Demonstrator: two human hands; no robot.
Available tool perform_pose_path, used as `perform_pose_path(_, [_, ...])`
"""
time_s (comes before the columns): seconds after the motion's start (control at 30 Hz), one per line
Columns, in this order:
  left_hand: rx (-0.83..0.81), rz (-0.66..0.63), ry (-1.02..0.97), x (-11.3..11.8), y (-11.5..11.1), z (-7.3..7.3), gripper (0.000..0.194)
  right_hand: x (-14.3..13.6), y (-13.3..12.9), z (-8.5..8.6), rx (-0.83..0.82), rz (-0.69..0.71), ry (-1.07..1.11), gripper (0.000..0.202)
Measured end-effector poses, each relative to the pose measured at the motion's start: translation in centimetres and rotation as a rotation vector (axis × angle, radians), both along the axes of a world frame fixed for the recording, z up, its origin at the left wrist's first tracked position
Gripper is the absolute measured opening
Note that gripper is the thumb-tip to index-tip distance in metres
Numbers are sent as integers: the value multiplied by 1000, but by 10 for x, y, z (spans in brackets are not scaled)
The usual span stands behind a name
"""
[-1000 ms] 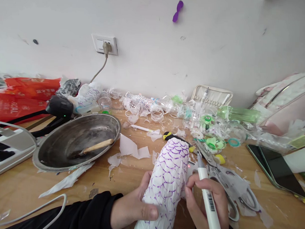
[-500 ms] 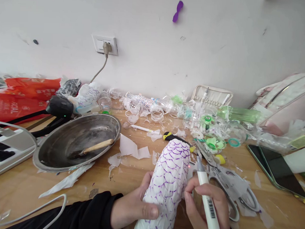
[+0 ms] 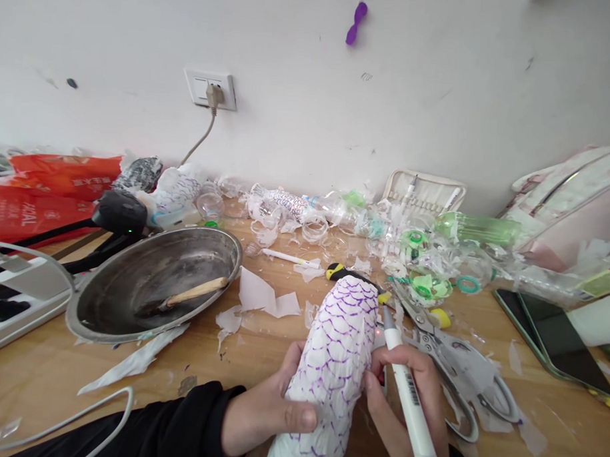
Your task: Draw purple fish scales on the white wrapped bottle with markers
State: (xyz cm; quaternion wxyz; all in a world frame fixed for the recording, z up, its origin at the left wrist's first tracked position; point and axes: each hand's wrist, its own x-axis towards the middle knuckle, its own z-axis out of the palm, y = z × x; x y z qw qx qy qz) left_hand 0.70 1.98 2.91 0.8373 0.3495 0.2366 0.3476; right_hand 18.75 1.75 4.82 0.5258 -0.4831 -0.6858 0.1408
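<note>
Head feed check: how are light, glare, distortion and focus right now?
Head view: diffuse light; small glints on the clear plastic; apparent wide-angle stretch toward the edges, as on the backpack; the white form and its pattern read clearly; the red bag has blurred small print.

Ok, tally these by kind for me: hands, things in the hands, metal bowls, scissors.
Hands: 2, left hand and right hand
Things held: 2, patterned white form and marker
Metal bowl: 1
Pair of scissors: 1
Total: 6
</note>
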Motion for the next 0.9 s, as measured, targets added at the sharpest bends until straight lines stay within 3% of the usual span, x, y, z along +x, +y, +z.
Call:
perform_pose_path(0.33, [11,39,-12,-1,-3,-5,74,3,-1,-4,83,143,120,27])
perform_pose_path(0.5, [-97,88,-21,-2,-1,2,74,-2,-4,-1,141,229,230,30])
perform_pose_path(0.67, [-374,-39,-64,-6,5,7,59,-2,-5,-2,213,204,239,35])
perform_pose_path(0.77, [-380,-80,-75,-8,6,5,59,1,-4,0,198,171,128,32])
perform_pose_path(0.9, [-369,-106,-117,-8,4,2,57,3,-4,-1,211,247,110,38])
